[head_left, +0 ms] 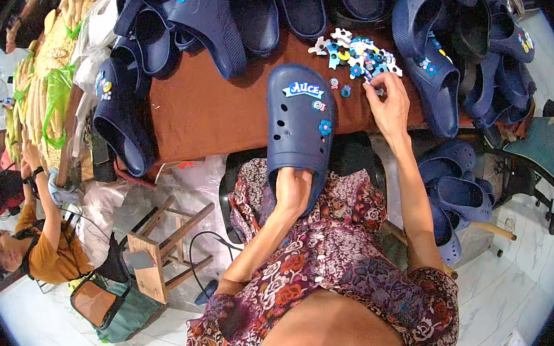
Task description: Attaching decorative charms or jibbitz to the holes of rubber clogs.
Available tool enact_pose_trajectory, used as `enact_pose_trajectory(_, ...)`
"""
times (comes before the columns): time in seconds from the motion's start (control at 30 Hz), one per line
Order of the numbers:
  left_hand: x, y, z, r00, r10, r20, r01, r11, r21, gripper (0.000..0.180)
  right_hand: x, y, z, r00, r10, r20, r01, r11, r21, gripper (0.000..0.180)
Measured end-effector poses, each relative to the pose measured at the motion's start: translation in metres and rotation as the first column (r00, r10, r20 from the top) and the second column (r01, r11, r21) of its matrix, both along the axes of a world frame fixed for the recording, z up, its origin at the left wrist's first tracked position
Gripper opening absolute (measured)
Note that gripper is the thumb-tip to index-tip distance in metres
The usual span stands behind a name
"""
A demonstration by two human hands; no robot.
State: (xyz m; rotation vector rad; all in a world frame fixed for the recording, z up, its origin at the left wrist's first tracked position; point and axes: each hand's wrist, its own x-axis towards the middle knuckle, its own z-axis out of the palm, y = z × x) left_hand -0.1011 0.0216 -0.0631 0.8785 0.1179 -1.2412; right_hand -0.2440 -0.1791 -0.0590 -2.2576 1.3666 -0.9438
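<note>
A dark blue clog rests toe-up over the table's near edge, and my left hand reaches into its foot opening, fingers hidden inside. On the clog's upper sit a lettered banner charm, a swirl charm and a blue flower charm; other holes stay bare. To the right, my right hand has thumb and forefinger pinched together on a small shoe charm at the near edge of a charm pile. Two loose charms, a swirl one and a blue one, lie between clog and pile.
Dark blue clogs line the back and sides of the brown-covered table. More clogs are stacked low at the right, near an office chair. A wooden stool stands at the left, beside another person with raised arms.
</note>
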Motion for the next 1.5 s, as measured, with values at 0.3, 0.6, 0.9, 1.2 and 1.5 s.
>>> enact_pose_trajectory(0.3, 0.003, 0.003, -0.009, 0.998, -0.056, -0.012, 0.055, 0.996, -0.074, 0.048, 0.008, 0.060, 0.024, 0.952, 0.213, 0.219, -0.228, 0.973, 0.042, 0.016)
enact_pose_trajectory(0.6, 0.001, -0.003, 0.006, 0.998, -0.055, 0.011, 0.056, 0.997, -0.057, 0.043, 0.025, 0.082, 0.008, 0.946, 0.309, 0.102, -0.311, 0.950, 0.004, 0.029)
enact_pose_trajectory(0.9, 0.000, 0.000, -0.002, 0.999, -0.055, 0.004, 0.055, 0.996, -0.065, 0.043, 0.028, 0.085, 0.009, 0.943, 0.300, 0.145, -0.310, 0.949, 0.050, 0.024)
enact_pose_trajectory(1.2, -0.004, 0.006, -0.007, 0.999, -0.026, 0.036, 0.029, 0.996, -0.078, 0.043, 0.031, 0.094, 0.013, 0.961, 0.207, 0.183, -0.237, 0.958, 0.163, 0.020)
enact_pose_trajectory(1.5, 0.005, 0.011, 0.003, 0.988, -0.150, 0.043, 0.156, 0.967, -0.203, 0.065, 0.019, 0.098, 0.006, 0.785, -0.070, 0.616, -0.347, 0.774, 0.530, 0.017)
